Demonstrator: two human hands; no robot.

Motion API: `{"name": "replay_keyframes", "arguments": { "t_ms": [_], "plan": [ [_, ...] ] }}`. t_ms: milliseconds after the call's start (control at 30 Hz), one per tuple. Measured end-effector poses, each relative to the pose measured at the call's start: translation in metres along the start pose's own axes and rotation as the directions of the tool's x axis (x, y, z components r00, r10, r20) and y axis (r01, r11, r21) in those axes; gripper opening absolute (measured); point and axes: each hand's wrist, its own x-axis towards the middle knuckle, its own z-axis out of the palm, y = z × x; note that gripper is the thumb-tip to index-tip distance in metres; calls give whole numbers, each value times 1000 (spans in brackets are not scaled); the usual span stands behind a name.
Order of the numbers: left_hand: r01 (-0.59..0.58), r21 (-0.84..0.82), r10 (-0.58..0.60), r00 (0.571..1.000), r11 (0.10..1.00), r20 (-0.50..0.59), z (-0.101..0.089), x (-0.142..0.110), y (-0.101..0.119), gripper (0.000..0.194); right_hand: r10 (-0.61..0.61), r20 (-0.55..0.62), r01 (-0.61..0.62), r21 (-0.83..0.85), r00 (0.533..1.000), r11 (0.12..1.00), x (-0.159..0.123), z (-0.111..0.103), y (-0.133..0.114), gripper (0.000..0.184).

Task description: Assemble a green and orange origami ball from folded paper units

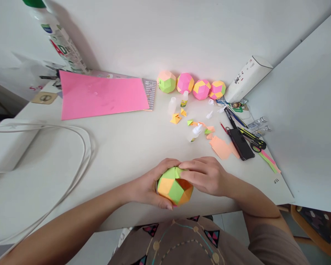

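A green and orange folded-paper ball (176, 191) is held above the front edge of the table, with an opening in its upper right side. My left hand (154, 187) wraps round its left side, thumb low and fingers over the top. At the upper right, my right hand (206, 175) presses its fingers on a green paper flap (179, 172) beside the opening; its thumb is hidden. Beyond the hands stands a small glue bottle (195, 133) with a white nozzle, among green and peach paper scraps (209, 129).
Several finished paper balls (185, 83) line the wall. Pink paper sheets (105, 96) lie at the back left. A phone (240, 143), scissors (256, 147) and pens lie at right, near a white cylinder (248, 79). A white cable (84, 147) loops at left.
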Motion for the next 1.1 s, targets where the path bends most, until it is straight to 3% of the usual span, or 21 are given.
{"name": "replay_keyframes", "arguments": {
  "t_ms": [200, 433, 900, 1000, 1100],
  "plan": [
    [-41, 151, 45, 999, 988, -20, -2, 0, -3, 87, -21, 4, 21, -21, 1000, 1000, -2, 4, 1, 14],
    [-12, 297, 26, 999, 955, -43, -3, -3, -4, 97, -29, 6, 29, -50, 1000, 998, -2, 8, 1, 19],
    [-5, 461, 18, 1000, 888, -24, -6, -4, -3, 107, -95, 38, 98, -77, 995, 992, -5, 12, 6, 17],
    [-3, 525, 28, 999, 851, -40, -5, -5, -6, 108, -83, 52, 86, -67, 995, 994, -6, 15, 9, 15],
    [-12, 656, 109, 988, 755, -108, -5, -5, -11, 108, 17, 33, -19, 56, 999, 998, -6, 21, 13, 16]
  ]
}}
